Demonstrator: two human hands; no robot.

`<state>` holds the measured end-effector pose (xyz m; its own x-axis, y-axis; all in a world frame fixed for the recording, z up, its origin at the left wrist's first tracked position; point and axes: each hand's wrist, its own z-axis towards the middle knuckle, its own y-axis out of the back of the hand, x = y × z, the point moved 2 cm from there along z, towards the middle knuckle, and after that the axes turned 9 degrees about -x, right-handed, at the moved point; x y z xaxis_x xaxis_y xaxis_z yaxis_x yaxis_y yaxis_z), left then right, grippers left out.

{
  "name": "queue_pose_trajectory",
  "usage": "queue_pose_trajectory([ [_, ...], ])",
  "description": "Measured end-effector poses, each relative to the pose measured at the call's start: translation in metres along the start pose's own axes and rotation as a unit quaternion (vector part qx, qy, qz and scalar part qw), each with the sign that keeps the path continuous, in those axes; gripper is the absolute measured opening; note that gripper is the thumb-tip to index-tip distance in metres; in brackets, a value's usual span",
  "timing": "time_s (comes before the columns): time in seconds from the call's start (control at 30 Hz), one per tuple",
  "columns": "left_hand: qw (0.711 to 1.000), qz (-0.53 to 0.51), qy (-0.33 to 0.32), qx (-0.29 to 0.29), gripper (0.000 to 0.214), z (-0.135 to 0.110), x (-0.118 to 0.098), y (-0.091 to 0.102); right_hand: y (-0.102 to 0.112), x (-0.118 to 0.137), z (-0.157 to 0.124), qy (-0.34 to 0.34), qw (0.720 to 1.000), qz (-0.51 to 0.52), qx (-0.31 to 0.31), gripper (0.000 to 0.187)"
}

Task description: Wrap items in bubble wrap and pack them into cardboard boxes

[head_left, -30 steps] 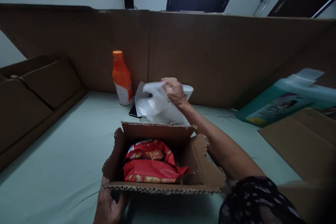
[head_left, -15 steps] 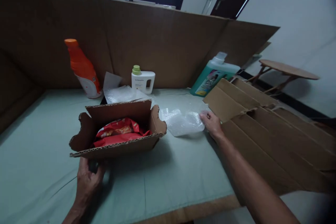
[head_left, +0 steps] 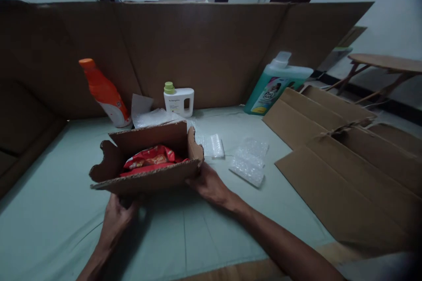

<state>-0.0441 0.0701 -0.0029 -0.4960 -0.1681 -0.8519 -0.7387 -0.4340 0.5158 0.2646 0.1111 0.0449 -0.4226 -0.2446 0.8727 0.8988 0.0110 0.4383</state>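
Observation:
An open cardboard box (head_left: 154,169) with torn flaps sits on the pale green cloth (head_left: 59,210). Red snack packets (head_left: 150,160) lie inside it. My left hand (head_left: 117,217) grips the box's near wall from below, fingers curled under it. My right hand (head_left: 207,184) holds the box's right front corner, fingers tucked beneath. To the right of the box lie a sheet of bubble wrap (head_left: 249,162) and a smaller folded piece of bubble wrap (head_left: 211,145), both untouched.
An orange bottle (head_left: 103,92), a small white jug with a green cap (head_left: 178,99) and a teal detergent bottle (head_left: 275,85) stand along the cardboard back wall (head_left: 204,48). Flattened cardboard sheets (head_left: 343,158) cover the right side. More plastic wrap (head_left: 153,117) lies behind the box.
My right hand set the bubble wrap down to the right of the box, let go, and came back to grasp the box's right corner. My left hand stayed on the box.

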Motion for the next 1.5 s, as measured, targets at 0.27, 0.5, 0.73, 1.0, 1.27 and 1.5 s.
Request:
queue_pose_trajectory([
  [0.27, 0.995, -0.085, -0.057, 0.006, 0.064, 0.059, -0.034, -0.047, 0.000, -0.027, 0.062, 0.012, 0.998, -0.044, -0.054, 0.046],
  [0.5, 0.982, -0.177, -0.025, -0.055, 0.074, 0.056, -0.012, -0.058, 0.045, -0.058, 0.065, 0.019, 0.871, -0.489, -0.045, 0.042],
  [0.73, 0.969, -0.228, -0.028, -0.088, 0.078, 0.063, -0.005, -0.064, 0.040, -0.007, 0.018, 0.026, 0.838, -0.542, 0.064, 0.023],
  [1.0, 0.973, -0.190, -0.040, -0.124, 0.079, 0.039, -0.019, -0.043, -0.016, 0.060, -0.108, 0.201, 0.876, -0.392, 0.194, 0.015],
  [1.27, 0.989, 0.037, -0.141, 0.040, 0.057, -0.076, -0.023, -0.011, -0.008, 0.039, -0.149, 0.159, 0.959, -0.233, -0.011, 0.018],
  [1.5, 0.979, 0.094, -0.181, 0.023, 0.048, -0.112, -0.008, 0.000, 0.012, 0.017, -0.135, 0.017, 0.984, -0.043, -0.170, 0.014],
])
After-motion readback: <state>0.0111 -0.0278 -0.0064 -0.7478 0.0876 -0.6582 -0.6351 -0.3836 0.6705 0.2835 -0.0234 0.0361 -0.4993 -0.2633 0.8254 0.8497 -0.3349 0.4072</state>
